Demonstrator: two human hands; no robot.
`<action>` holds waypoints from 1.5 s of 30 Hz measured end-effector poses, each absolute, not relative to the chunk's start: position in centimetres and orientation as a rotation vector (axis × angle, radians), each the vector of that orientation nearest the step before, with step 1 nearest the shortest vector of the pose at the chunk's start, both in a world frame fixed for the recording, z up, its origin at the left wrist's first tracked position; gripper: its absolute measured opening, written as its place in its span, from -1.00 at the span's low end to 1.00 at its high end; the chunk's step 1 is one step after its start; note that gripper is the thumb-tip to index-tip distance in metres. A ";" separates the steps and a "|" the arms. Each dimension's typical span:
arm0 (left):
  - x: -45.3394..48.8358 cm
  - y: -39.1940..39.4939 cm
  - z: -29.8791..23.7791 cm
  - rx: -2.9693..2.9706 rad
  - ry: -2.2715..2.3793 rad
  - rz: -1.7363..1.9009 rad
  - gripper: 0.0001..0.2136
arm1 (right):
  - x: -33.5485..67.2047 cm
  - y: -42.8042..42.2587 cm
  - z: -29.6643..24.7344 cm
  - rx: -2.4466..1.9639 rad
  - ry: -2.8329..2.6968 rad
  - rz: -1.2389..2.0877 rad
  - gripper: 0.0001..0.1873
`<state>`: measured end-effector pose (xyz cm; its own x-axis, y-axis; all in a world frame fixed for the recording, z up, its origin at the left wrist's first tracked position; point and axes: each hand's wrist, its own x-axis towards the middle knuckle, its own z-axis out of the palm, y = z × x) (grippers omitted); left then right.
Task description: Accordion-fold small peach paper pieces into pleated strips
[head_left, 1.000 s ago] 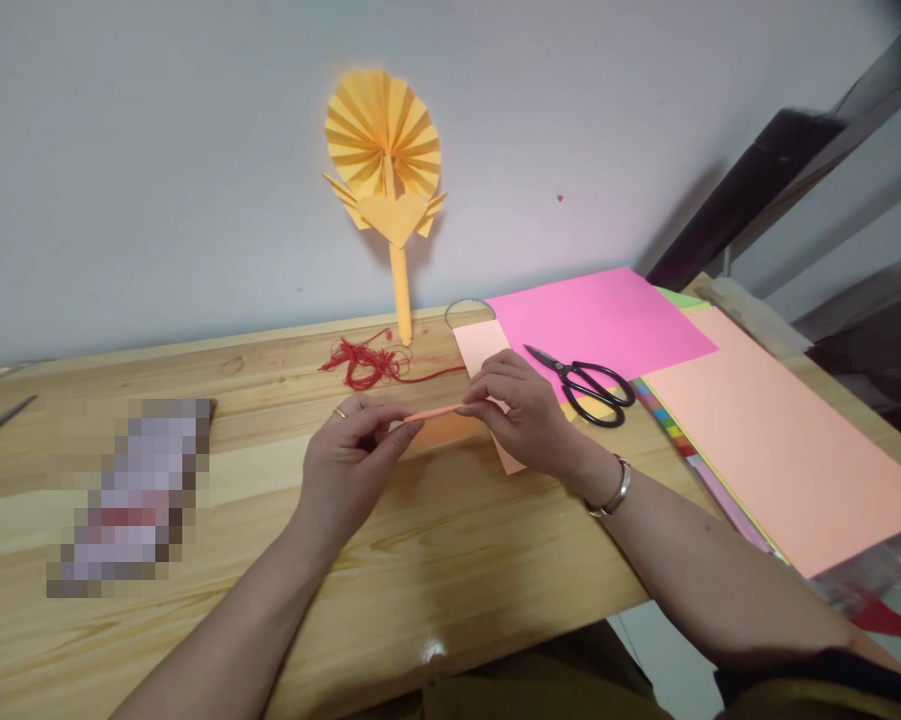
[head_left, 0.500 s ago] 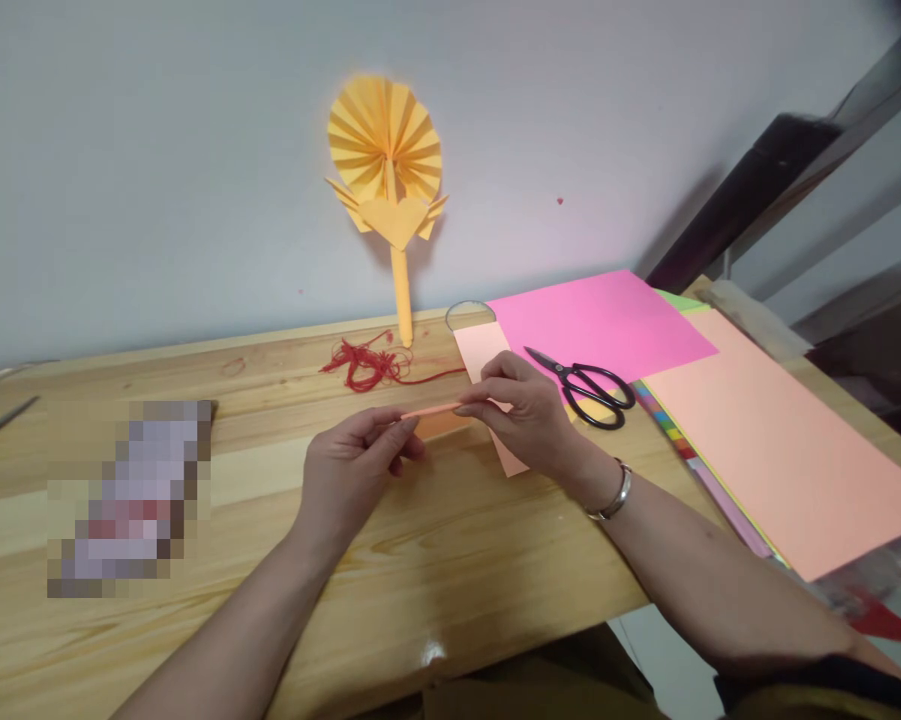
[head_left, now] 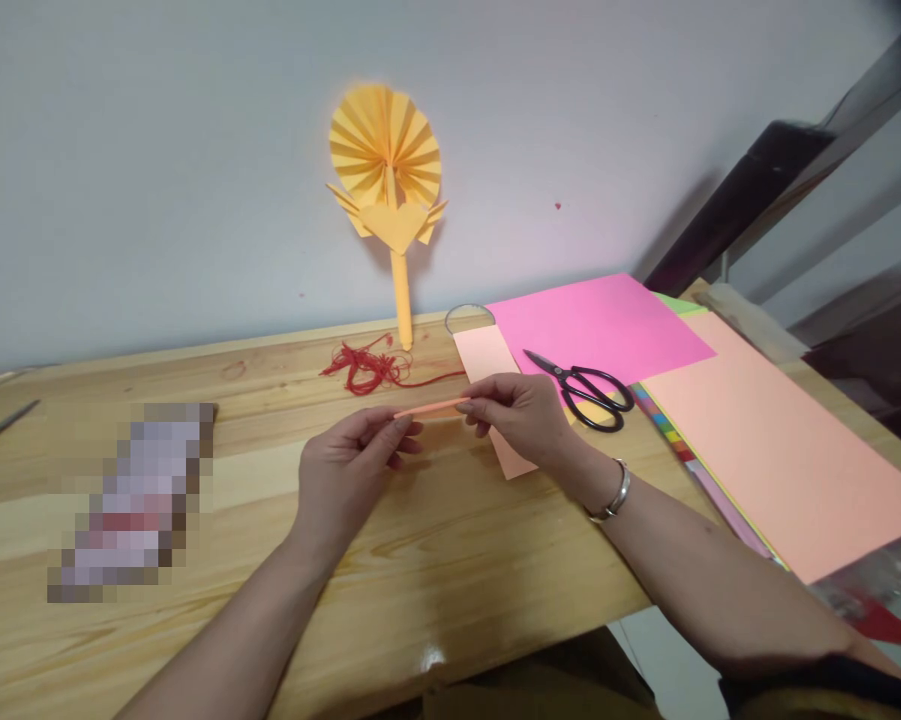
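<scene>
A narrow strip of folded orange paper (head_left: 433, 409) is stretched between my two hands, a little above the table. My left hand (head_left: 356, 450) pinches its left end between thumb and fingers. At the right end, my right hand (head_left: 514, 410) grips it with thumb and forefinger. Beneath and beside my right hand lies a pale peach paper strip (head_left: 489, 350), partly covered by that hand. Black-handled scissors (head_left: 596, 390) rest just beyond, blades pointing up and left. A tangle of red string (head_left: 364, 368) lies behind my hands, its tail running toward the peach strip.
A yellow pleated paper fan (head_left: 386, 150) with a rolled handle leans against the wall. Pink paper (head_left: 600, 325) and a large peach sheet (head_left: 787, 450) cover the right side. At left lie a blurred-out flat object (head_left: 135, 500) and a dark blade (head_left: 4, 432) at the edge.
The orange paper has been tilted, so its face below the folded edge barely shows now. My right hand has turned slightly and lowered; my left has shifted a little left.
</scene>
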<state>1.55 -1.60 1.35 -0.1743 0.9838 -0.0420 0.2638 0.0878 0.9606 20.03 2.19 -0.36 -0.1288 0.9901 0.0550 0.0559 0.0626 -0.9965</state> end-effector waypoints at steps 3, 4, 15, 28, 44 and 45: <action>1.5 -1.6 1.3 1.242 1.554 1.158 -0.79 | 19.9 2.3 -0.1 -1.133 -1.270 1.339 -0.81; 1.4 -1.6 1.3 1.236 1.550 1.161 -0.79 | 19.9 2.3 0.1 -1.141 -1.249 1.357 -0.81; 1.5 -1.4 1.3 1.029 1.430 1.229 -0.77 | 19.7 2.0 0.8 -1.187 -1.225 1.359 -0.85; 1.1 -1.4 1.1 0.995 1.399 1.233 -0.75 | 19.7 2.2 0.4 -1.178 -1.178 1.450 -0.83; 1.1 -1.4 1.1 1.022 1.482 1.224 -0.77 | 19.9 2.2 1.3 -1.204 -1.089 1.641 -0.77; 1.1 -1.4 1.1 1.020 1.476 1.228 -0.78 | 19.9 2.2 1.3 -1.206 -1.080 1.650 -0.77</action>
